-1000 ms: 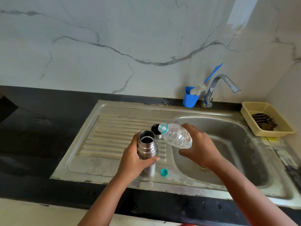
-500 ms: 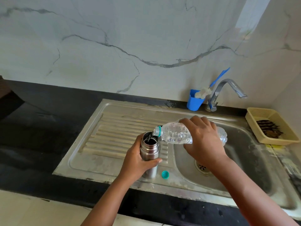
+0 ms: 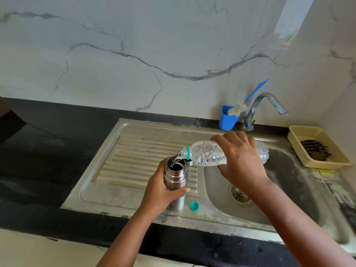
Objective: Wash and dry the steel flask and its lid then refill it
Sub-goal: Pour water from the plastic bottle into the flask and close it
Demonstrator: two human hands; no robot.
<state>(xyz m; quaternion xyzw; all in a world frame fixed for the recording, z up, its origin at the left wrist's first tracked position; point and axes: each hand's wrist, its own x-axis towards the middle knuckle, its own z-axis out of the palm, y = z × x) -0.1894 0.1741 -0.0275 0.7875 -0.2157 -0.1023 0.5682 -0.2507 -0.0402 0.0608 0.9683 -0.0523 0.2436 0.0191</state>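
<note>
Black table (image 3: 48,151) at left, steel drainboard (image 3: 138,151) set into it. Left hand (image 3: 161,191) wrapped round steel flask (image 3: 175,182), fingers and thumb curled on the body; flask upright, open-mouthed, standing on drainboard near front edge. Thin stream of water entering flask mouth from clear plastic bottle (image 3: 208,155), tipped almost level, neck just above flask rim, not visibly touching. Small round steel piece, likely flask lid (image 3: 189,162), just behind flask on drainboard, mostly hidden under bottle neck. Teal bottle cap (image 3: 194,206) lying on drainboard just right of flask base. Right hand (image 3: 240,157) gripping bottle from above at mid-body, fingers curled over far side, held over sink basin (image 3: 289,180). Drain (image 3: 238,194) visible below the wrist. Behind: blue cup (image 3: 228,121) holding a brush (image 3: 248,99), beside tap (image 3: 264,105). Far right: yellow basket (image 3: 296,135) on table with a dark scrubber (image 3: 316,150) inside.
</note>
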